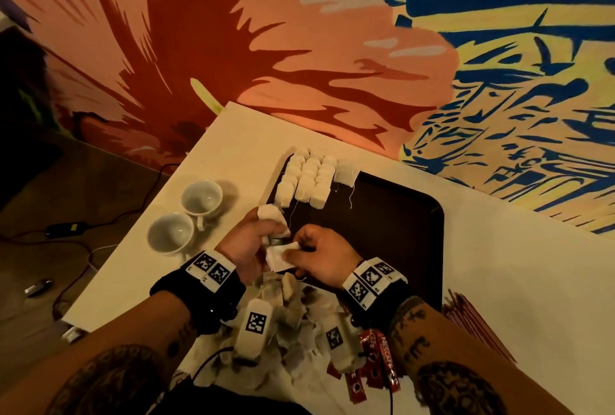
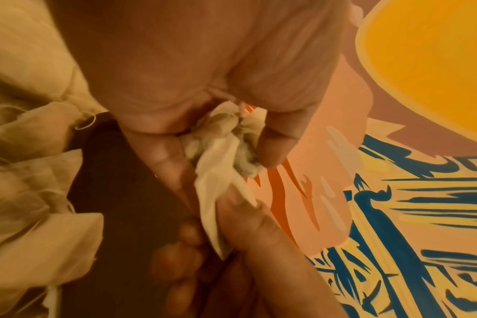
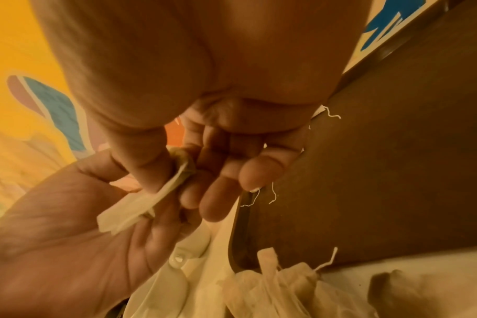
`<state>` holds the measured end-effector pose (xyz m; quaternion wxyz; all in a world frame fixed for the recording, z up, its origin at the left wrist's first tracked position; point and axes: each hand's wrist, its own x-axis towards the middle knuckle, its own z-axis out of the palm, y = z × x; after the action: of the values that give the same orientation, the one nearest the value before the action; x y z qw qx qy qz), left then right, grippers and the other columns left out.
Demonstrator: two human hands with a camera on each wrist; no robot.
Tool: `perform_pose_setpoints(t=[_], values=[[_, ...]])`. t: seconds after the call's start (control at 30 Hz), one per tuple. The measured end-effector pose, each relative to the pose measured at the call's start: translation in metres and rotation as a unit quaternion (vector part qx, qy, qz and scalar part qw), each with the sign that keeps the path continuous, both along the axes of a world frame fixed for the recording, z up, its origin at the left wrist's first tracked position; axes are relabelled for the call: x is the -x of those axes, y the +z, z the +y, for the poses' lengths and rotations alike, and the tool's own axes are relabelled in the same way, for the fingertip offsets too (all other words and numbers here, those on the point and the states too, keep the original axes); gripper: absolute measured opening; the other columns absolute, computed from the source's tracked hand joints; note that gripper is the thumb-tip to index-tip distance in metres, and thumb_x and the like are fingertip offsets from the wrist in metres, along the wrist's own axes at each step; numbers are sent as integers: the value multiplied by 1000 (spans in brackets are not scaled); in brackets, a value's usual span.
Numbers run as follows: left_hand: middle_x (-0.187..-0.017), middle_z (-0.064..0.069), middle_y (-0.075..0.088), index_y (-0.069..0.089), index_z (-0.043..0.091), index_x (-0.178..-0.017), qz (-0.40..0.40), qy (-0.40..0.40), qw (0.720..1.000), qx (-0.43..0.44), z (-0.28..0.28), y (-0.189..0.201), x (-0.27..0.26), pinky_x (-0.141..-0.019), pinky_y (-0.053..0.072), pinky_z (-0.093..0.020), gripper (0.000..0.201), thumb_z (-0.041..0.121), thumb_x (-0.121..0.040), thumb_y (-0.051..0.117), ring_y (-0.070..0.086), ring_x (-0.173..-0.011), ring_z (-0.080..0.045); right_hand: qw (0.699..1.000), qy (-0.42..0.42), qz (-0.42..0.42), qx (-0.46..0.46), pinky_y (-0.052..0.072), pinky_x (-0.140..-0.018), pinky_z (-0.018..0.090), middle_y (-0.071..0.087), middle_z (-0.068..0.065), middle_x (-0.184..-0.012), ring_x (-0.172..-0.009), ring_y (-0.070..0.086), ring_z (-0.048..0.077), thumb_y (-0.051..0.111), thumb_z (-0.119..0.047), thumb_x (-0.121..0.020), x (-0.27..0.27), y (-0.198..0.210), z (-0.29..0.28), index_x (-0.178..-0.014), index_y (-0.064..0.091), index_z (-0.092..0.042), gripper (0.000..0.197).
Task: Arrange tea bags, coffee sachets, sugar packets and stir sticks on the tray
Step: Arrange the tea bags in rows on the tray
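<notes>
Hands meet just above the tray's (image 1: pixel 399 215) near-left corner. The left hand (image 1: pixel 248 241) is closed round a small bunch of tea bags (image 1: pixel 271 215); in the left wrist view they sit crumpled between thumb and fingers. The right hand (image 1: pixel 319 256) pinches one flat bag (image 1: pixel 278 256) by its edge between thumb and forefinger, its other fingers loosely curled.

Judging by the neat rows (image 1: pixel 307 178) at the tray's far-left corner, the step is feeding single bags from the bunch into that block. To do it well, I would draw the bag clear sideways so its string does not snag the bunch, flatten it, and lay it flush against the near end of a row. Easing the left grip would spare the bags further creasing. The loose heap (image 1: pixel 293 321) and red sachets (image 1: pixel 376 354) wait nearer the person.
</notes>
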<state>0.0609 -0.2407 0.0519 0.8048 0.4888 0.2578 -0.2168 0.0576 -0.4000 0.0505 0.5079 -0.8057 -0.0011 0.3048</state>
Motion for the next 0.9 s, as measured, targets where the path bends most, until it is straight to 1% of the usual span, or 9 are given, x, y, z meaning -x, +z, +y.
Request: perform_pose_setpoints(t=[0.13, 0.23, 0.33, 0.43, 0.53, 0.63, 0.77, 0.83, 0.9], values=[[-82, -7, 63, 59, 17, -126, 7, -8, 1000, 23, 5, -4, -9, -56, 56, -34, 36, 4, -94, 52, 69, -64, -21, 999, -35, 3, -39, 49, -54, 20, 73, 6, -90, -62, 68, 13, 72, -12, -90, -4, 4, -12, -91, 58, -19, 16], [-93, -5, 71, 57, 13, -123, 16, 2, 1000, -3, 9, -9, -20, -66, 58, -36, 31, 2, -95, 50, 72, -67, -22, 992, -95, -12, -78, 48, -56, 17, 73, -3, -94, -67, 70, 11, 67, -9, -94, -9, 8, -24, -112, 62, -25, 24], [-93, -3, 75, 58, 17, -107, 22, -11, 1000, -19, 7, -9, -25, -57, 56, -29, 31, -7, -91, 46, 73, -75, -23, 978, -173, -11, -114, 50, -60, 22, 74, -2, -93, -71, 71, 11, 63, -10, -96, -16, 7, -30, -112, 65, -25, 22], [-78, -4, 68, 61, 20, -102, 34, -35, 999, -20, 0, -8, -29, -49, 51, -24, 35, -10, -87, 48, 66, -61, -18, 960, -240, 7, -143, 50, -61, 25, 75, 4, -89, -74, 72, 15, 65, -11, -94, -22, 3, -25, -99, 64, -17, 8], [-77, -4, 62, 68, 21, -104, 6, -66, 998, -8, -9, -3, -28, -45, 42, -20, 26, 1, -91, 58, 55, -56, -14, 946, -280, 26, -161, 52, -62, 29, 76, 11, -88, -77, 71, 21, 70, -14, -90, -24, -5, -16, -94, 63, -14, 8], [-68, -1, 63, 67, 20, -107, -22, -80, 996, -35, -14, -5, -30, -43, 39, -19, 19, 16, -89, 72, 51, -54, -11, 941, -293, 39, -166, 54, -70, 36, 74, 11, -89, -74, 66, 20, 78, -27, -81, -26, -13, -10, -88, 66, -17, 17], [-59, -5, 56, 68, 16, -106, -35, -83, 988, -128, -12, -11, -37, -42, 40, -21, 24, 27, -86, 76, 48, -49, -14, 947, -273, 41, -163, 53, -79, 41, 74, 6, -88, -80, 66, 22, 81, -44, -65, -26, -23, -8, -82, 68, -25, 29], [-56, -6, 53, 70, 18, -104, -48, -106, 981, -158, -9, -13, -40, -43, 42, -23, 20, 28, -87, 75, 47, -46, -14, 955, -251, 32, -152, 55, -83, 39, 76, 4, -93, -85, 69, 19, 82, -37, -73, -26, -25, -9, -88, 69, -26, 23], [-54, -4, 53, 70, 20, -101, -69, -144, 968, -195, -6, -15, -42, -43, 44, -24, 15, 27, -89, 73, 48, -45, -12, 966, -222, -2, -129, 55, -84, 29, 75, -1, -102, -93, 70, 11, 78, -24, -85, -29, -25, -13, -105, 67, -26, 23]])
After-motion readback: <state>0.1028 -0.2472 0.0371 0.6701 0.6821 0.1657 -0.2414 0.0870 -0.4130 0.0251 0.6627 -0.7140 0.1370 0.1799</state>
